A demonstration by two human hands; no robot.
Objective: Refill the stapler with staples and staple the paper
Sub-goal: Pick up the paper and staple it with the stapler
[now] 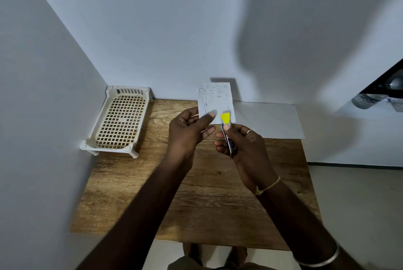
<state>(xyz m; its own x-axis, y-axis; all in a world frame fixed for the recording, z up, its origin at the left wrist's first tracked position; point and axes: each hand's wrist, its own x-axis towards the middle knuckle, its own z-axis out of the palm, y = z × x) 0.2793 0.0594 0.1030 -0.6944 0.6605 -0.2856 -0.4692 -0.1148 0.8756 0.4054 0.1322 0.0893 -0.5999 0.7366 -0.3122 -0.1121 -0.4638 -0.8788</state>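
My left hand (189, 130) pinches the small, staple-dotted white paper slip (216, 99) above the far edge of the wood-grain tabletop (207, 200). My right hand (242, 145) grips the slim metal stapler with a yellow plastic nose (225, 117) at the slip's lower edge. Risk: the thin slip may buckle or slide, skewing the staple. A smooth white sheet (268, 120) lies at the far right edge; a cream plastic lattice basket (128, 89) occupies the far left corner.

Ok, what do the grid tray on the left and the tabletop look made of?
Tray: probably moulded plastic, cream, matt, judging by its uniform grid holes and rounded corner posts. Tabletop: wood or wood-look laminate, matt, with visible grain and knots; which one cannot be told.
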